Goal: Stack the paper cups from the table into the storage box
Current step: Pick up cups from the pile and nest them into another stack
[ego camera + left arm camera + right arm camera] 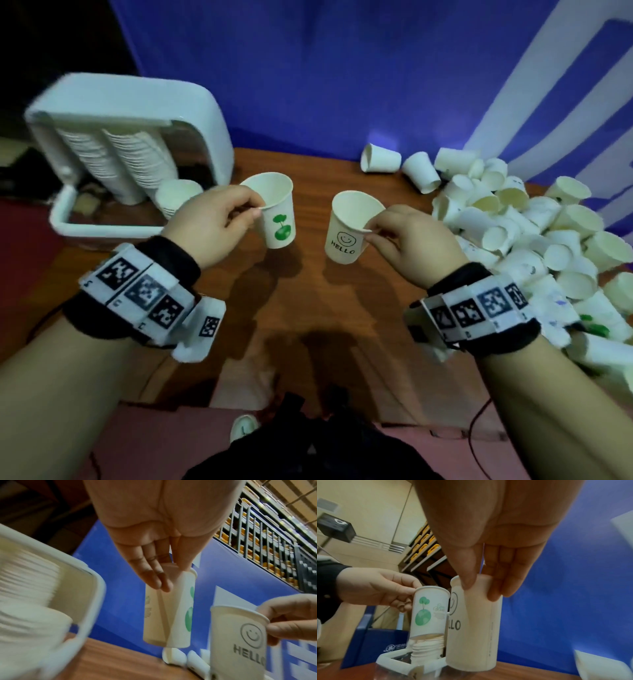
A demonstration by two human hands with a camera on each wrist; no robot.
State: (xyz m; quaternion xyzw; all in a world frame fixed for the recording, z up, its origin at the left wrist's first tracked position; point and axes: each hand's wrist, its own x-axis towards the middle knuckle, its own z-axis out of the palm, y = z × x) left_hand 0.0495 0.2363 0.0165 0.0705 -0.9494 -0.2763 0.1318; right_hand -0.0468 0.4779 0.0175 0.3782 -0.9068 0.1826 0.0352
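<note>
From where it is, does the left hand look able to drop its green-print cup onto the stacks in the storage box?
Probably yes. The left hand pinches the green-print cup right beside the open storage box, with nothing between it and the cup stacks.

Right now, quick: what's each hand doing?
Left hand: pinching the rim of the green-print cup, held above the table.
Right hand: pinching the rim of the HELLO cup, also held up.

Matt paper cups (513, 219), glossy white plastic storage box (219, 130), smooth wood-grain table (308, 291)
</note>
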